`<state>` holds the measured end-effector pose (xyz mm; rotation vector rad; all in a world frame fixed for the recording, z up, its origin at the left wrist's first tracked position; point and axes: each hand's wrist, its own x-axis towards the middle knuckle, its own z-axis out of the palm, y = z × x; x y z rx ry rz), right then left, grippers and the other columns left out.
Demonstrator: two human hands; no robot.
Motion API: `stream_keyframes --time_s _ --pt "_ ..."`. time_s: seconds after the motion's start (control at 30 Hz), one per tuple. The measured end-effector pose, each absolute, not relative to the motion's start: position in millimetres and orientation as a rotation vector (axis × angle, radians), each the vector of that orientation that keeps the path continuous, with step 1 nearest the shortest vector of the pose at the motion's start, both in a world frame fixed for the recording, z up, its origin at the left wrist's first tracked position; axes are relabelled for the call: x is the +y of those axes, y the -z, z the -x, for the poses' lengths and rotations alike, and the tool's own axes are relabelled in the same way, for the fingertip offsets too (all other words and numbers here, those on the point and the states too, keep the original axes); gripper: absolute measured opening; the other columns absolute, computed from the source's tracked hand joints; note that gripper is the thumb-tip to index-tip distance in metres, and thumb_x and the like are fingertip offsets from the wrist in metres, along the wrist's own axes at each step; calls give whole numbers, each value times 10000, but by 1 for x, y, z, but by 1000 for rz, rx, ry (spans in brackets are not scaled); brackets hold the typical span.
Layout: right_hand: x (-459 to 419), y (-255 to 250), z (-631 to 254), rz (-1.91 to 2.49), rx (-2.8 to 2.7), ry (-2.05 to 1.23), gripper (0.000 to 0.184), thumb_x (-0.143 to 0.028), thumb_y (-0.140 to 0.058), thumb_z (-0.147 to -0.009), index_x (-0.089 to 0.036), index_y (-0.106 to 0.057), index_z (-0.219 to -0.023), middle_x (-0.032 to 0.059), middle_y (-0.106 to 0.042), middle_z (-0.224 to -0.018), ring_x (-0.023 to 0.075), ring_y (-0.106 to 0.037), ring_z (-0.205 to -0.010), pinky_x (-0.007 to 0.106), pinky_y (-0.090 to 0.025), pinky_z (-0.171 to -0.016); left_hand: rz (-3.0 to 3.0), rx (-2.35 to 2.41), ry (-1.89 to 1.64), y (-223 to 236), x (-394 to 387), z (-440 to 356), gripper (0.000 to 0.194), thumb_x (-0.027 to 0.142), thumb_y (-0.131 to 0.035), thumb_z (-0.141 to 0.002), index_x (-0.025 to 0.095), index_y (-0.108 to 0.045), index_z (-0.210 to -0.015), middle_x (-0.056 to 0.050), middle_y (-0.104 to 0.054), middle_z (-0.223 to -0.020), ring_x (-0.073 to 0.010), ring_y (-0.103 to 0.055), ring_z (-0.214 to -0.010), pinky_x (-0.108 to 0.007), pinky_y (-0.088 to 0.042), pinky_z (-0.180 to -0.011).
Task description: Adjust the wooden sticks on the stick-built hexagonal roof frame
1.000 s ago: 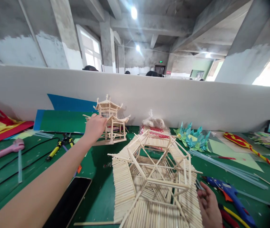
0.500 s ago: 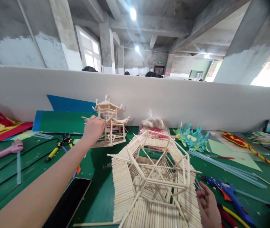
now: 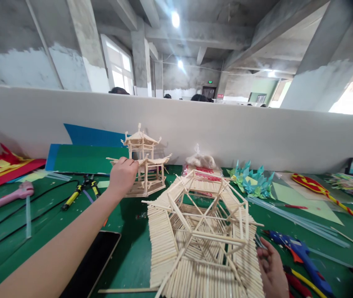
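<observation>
My left hand (image 3: 123,176) reaches forward and is closed on the left side of a small two-tiered pagoda model (image 3: 145,176) of pale wooden sticks, gripping near its lower roof. The pagoda is upright at the back of the table. In front of me is a larger six-sided stick roof (image 3: 167,248), with an open frame of sticks on top. Beside its right edge, my right hand (image 3: 271,265) has curled fingers. A thin grey metal piece (image 3: 259,241) shows at those fingers, mostly hidden by the roof.
A phone (image 3: 92,265) lies at left, near pliers (image 3: 77,194) and a pink glue gun (image 3: 11,198). At right are a blue glue gun (image 3: 303,252), red-and-yellow-handled pliers (image 3: 303,281) and clear glue sticks (image 3: 301,221). Folded-paper flowers (image 3: 251,180) stand before the white partition (image 3: 226,128).
My left hand has moved slightly down with the small pagoda, whose base sits a little lower. My right hand and the larger roof are nearly unchanged. The view has shifted slightly.
</observation>
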<state>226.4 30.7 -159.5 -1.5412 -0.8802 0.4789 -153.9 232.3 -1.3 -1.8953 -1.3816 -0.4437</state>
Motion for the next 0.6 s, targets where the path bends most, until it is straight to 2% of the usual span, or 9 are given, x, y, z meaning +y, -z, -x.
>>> stream_keyframes --time_s 0.23,0.6 --pt "31 163 -230 1535 -881 -492 593 -550 -478 -768 -182 -388 -1224 4 -468 -812 102 -417 -469 259 -344 -457 1900 -1269 539 11 235 164 176 271 -535 -873 135 -574 -977 -42 -607 -952 -162 -600 -824 -350 -515 -716" --pt "33 184 -260 1520 -956 -684 661 -545 -539 -728 -168 -339 -1234 33 -511 -852 130 -515 -518 276 -441 -505 1903 -1153 604 32 230 185 176 273 -528 -877 138 -571 -980 -42 -606 -950 -160 -599 -818 -349 -515 -717"
